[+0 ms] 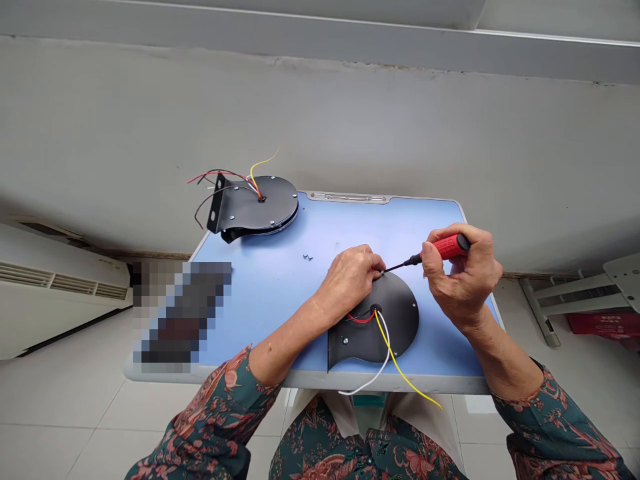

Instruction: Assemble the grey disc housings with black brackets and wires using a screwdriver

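A black round-ended metal plate (pixel 397 303) lies near the table's front edge, with red, black, white and yellow wires coming out of its central hole. My right hand (pixel 463 273) is wrapped round the handle of a red and black screwdriver (pixel 447 247). The screwdriver's shaft points left, its tip at a small screw (pixel 383 272) on the plate's far edge. My left hand (pixel 356 270) reaches over the plate, its fingers pinched together beside that screw and the tip. Whatever those fingertips hold is too small to make out.
Another black plate assembly (pixel 257 207) with wires and a slotted bracket stands at the table's back left. Loose screws (pixel 307 257) lie mid-table. A pixelated dark object (pixel 185 317) is at the left. A shallow tray slot (pixel 347 198) runs along the back edge, near the wall.
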Action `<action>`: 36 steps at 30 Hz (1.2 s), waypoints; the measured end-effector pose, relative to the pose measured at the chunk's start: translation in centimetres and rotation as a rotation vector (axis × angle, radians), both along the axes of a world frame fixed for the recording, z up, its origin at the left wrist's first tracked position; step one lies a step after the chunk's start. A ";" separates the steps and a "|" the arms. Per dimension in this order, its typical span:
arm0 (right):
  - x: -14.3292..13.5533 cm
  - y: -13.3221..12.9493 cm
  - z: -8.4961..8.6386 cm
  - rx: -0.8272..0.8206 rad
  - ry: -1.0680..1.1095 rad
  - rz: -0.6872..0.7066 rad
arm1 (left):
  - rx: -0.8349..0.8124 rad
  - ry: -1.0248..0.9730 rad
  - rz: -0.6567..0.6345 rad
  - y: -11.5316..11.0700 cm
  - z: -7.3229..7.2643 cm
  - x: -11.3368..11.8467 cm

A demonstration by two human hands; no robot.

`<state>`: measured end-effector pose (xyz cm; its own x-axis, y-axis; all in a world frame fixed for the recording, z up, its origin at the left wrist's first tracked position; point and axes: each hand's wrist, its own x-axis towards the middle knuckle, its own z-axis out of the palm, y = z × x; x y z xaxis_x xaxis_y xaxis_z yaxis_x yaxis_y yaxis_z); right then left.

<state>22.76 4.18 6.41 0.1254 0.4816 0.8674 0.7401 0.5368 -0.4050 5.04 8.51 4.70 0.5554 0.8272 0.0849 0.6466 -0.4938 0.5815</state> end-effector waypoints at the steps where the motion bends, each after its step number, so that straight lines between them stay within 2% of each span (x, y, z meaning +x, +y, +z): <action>1: 0.0 0.0 0.0 0.007 0.000 0.002 | 0.002 0.003 0.001 0.0 0.0 0.0; 19: 0.2 -0.2 -0.1 0.057 -0.099 0.036 | 0.010 -0.022 0.006 -0.1 0.0 0.0; 22: 0.6 -0.3 0.1 0.045 -0.155 0.114 | 0.010 -0.021 0.007 -0.1 0.0 0.0; 29: 1.5 -0.1 1.2 -0.038 -0.204 0.424 | 0.006 -0.005 0.006 -0.1 0.1 0.0; 32: 1.6 0.0 1.3 -0.055 -0.188 0.468 | 0.012 -0.007 0.006 -0.1 0.0 0.0; 36: 1.8 0.0 1.2 -0.053 -0.183 0.453 | 0.017 -0.010 0.005 0.0 -0.1 0.0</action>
